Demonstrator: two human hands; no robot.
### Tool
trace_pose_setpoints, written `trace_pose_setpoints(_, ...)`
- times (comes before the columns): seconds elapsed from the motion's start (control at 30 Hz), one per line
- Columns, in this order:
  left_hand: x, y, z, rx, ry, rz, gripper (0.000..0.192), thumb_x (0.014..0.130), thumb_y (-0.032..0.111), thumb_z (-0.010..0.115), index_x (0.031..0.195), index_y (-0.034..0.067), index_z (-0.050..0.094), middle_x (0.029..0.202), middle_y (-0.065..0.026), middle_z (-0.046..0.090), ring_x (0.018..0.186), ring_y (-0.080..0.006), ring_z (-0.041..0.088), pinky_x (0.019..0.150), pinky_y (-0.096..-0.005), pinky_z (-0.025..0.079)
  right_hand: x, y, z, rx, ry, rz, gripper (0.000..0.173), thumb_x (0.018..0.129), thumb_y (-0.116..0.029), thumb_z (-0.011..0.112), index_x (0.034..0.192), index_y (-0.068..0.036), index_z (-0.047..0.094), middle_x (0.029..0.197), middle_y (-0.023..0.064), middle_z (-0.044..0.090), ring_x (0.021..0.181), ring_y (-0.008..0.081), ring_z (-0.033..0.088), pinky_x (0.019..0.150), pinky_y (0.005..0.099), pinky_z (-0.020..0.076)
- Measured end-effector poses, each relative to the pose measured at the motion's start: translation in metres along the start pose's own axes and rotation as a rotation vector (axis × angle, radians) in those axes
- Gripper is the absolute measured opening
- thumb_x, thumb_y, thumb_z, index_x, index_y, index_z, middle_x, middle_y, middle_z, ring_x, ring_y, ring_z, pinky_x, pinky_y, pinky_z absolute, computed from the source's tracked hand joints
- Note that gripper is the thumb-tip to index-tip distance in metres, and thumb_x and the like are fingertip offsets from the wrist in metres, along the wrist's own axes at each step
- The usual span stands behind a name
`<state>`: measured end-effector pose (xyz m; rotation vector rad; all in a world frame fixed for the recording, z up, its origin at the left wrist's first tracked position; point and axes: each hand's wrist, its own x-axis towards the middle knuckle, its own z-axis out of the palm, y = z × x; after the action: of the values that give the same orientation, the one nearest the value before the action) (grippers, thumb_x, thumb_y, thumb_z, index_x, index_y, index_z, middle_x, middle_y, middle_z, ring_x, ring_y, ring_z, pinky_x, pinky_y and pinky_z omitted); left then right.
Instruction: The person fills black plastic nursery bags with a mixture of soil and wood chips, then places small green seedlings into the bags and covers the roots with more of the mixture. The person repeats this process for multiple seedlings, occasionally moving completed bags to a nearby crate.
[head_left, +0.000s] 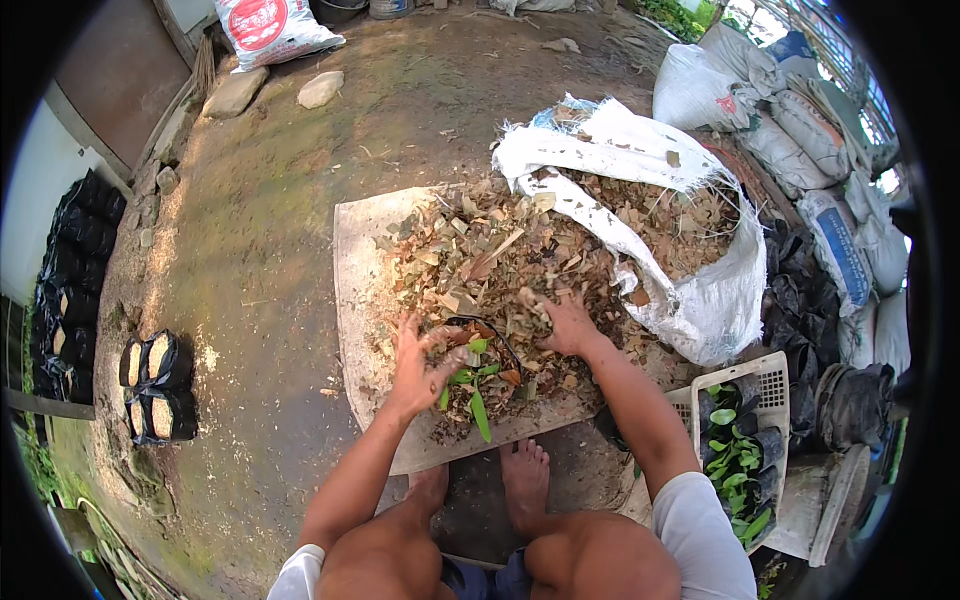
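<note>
Dry chopped leaf litter (457, 259) lies heaped on a pale board or mat (360, 247) in front of me. At its near side a seedling (478, 401) with long green leaves leans out of a black plastic planting bag (501, 334), whose dark rim shows. My left hand (421, 366) is at the bag's left side, fingers spread and nothing seen in them. On the right, my right hand (568, 326) reaches into the litter; blurred flakes at its fingertips hide whether it grips any. An opened white woven sack (712, 315) of the same litter lies beyond it.
A plastic crate (780, 397) of bagged seedlings stands at right, below stacked filled sacks (802, 135). Black filled bags (174, 409) sit on the earth floor at left, with more along the wall. Stones (321, 90) and a printed sack (274, 34) lie at the back.
</note>
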<state>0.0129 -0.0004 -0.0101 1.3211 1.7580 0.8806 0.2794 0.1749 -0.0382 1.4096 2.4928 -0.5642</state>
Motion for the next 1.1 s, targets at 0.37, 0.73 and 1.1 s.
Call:
trace_pose_setpoints(0.37, -0.019, 0.019, 0.000, 0.245, -0.073, 0.176, 0.064, 0.077, 0.067, 0.079, 0.124, 0.023, 0.077, 0.170, -0.0257, 0.003, 0.156, -0.0463, -0.012, 0.125, -0.0616, 0.001, 0.006, -0.034, -0.051, 1.688, -0.134, 0.063, 0.091, 0.073, -0.014, 0.084, 0.153, -0.005, 0.041, 0.144, 0.0153, 0.054, 0.143, 0.0290, 0.041, 0.117, 0.0405, 0.0326)
trace_pose_setpoints(0.73, -0.016, -0.007, 0.000, -0.532, 0.159, 0.223, 0.063, 0.084, 0.048, 0.079, 0.134, 0.010, 0.068, 0.158, -0.0268, 0.036, 0.147, -0.0397, 0.035, 0.122, -0.0490, 0.028, -0.008, -0.084, -0.047, 0.964, 0.029, -0.165, 0.060, 0.088, -0.013, 0.077, 0.144, -0.010, 0.057, 0.142, 0.0180, 0.059, 0.133, 0.0291, 0.054, 0.117, 0.0444, 0.0397)
trace_pose_setpoints(1.1, 0.035, -0.040, 0.007, 0.191, -0.020, -0.223, 0.030, 0.092, 0.010, 0.059, 0.113, -0.009, 0.067, 0.107, -0.0163, 0.067, 0.095, -0.0249, 0.064, 0.090, -0.0405, 0.050, -0.059, -0.080, -0.005, 0.648, 0.001, 0.117, 0.078, 0.083, 0.003, 0.065, 0.153, 0.004, 0.032, 0.145, 0.0319, 0.049, 0.134, 0.0417, 0.052, 0.108, 0.0436, 0.0455)
